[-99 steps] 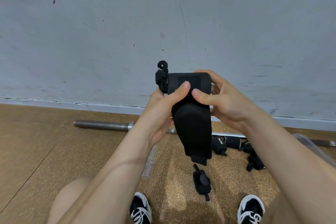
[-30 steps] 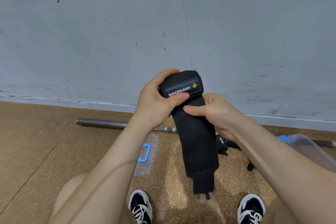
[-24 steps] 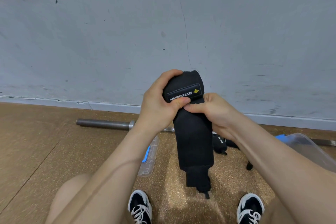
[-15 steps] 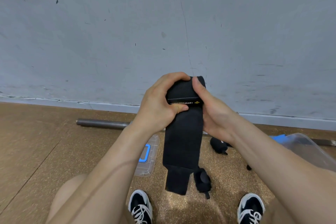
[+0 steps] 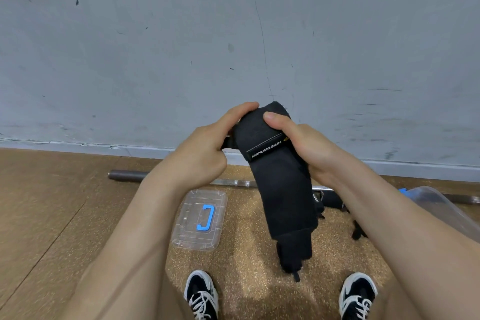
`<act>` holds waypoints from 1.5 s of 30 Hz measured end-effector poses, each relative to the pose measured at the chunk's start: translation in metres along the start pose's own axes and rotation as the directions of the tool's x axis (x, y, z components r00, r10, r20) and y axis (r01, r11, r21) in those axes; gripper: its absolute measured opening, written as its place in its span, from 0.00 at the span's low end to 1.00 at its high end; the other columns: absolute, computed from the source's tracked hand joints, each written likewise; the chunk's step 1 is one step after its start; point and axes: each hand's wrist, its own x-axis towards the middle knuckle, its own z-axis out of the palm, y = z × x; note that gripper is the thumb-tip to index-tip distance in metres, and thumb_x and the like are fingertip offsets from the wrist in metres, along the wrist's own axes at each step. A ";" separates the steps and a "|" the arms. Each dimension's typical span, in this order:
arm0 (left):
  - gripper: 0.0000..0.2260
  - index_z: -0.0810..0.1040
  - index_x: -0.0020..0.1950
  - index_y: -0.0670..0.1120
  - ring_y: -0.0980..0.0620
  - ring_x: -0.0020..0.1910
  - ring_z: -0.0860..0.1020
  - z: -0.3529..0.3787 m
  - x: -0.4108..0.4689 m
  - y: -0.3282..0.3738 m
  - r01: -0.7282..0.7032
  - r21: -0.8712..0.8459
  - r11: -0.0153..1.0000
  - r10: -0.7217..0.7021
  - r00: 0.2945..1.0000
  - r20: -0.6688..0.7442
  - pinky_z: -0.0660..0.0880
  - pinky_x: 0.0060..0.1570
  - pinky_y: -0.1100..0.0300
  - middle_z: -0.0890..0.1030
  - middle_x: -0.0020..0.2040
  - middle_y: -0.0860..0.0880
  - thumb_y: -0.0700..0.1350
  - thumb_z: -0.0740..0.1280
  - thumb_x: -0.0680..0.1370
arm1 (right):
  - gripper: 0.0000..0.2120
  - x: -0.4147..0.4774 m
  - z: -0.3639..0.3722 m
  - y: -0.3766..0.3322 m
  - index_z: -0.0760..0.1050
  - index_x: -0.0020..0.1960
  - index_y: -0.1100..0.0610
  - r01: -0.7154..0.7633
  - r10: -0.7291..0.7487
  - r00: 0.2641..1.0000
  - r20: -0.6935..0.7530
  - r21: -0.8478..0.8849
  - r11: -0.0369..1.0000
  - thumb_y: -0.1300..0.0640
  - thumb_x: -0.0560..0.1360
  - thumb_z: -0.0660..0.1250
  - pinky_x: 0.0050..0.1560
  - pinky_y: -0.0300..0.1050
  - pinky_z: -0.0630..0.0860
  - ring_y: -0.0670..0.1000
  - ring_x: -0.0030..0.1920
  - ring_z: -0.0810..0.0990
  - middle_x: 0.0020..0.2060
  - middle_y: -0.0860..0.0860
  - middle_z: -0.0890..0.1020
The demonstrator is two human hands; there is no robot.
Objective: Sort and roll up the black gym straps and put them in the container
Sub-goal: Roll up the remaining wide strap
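Observation:
I hold a black gym strap (image 5: 283,189) in mid-air in front of the wall, its top wound into a roll with a white-lettered label. My left hand (image 5: 207,150) grips the roll's left end. My right hand (image 5: 298,143) grips the right side, thumb on top. The loose tail hangs toward the floor. More black straps (image 5: 330,199) lie on the floor behind it, partly hidden by my right arm. The clear plastic container (image 5: 439,205) with a blue clip shows at the right edge.
The container's clear lid (image 5: 198,219) with a blue handle lies on the cork floor on the left. A steel barbell (image 5: 130,175) runs along the grey wall's base. My two shoes (image 5: 201,293) are at the bottom.
The roll has turned further, so the label now faces lower right and the hanging tail is shorter. My right thumb moved onto the top of the roll.

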 end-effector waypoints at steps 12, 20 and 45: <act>0.26 0.77 0.63 0.53 0.56 0.34 0.67 0.005 0.000 0.002 0.144 -0.676 0.723 0.025 0.972 0.235 0.58 0.27 0.64 0.74 0.40 0.53 0.52 0.72 0.64 | 0.30 -0.008 -0.021 -0.004 0.83 0.53 0.58 0.226 -0.221 0.971 0.086 -0.060 0.972 0.34 0.66 0.67 0.55 0.48 0.79 0.54 0.52 0.85 0.49 0.55 0.87; 0.10 0.80 0.49 0.51 0.59 0.30 0.76 0.039 0.010 0.022 0.061 -0.649 0.758 -0.215 0.963 -0.161 0.70 0.30 0.70 0.79 0.32 0.59 0.49 0.76 0.71 | 0.29 -0.012 -0.010 -0.004 0.82 0.55 0.57 0.096 -0.099 0.994 0.044 0.069 0.993 0.35 0.67 0.68 0.57 0.50 0.78 0.53 0.52 0.85 0.50 0.55 0.87; 0.37 0.60 0.70 0.61 0.53 0.53 0.81 0.036 0.011 0.007 0.143 -0.584 0.799 -0.355 0.896 -0.266 0.82 0.50 0.54 0.75 0.58 0.51 0.39 0.77 0.71 | 0.28 -0.007 0.002 -0.001 0.75 0.68 0.58 0.126 -0.146 0.989 0.022 0.398 0.909 0.47 0.71 0.70 0.53 0.51 0.82 0.56 0.59 0.83 0.59 0.57 0.83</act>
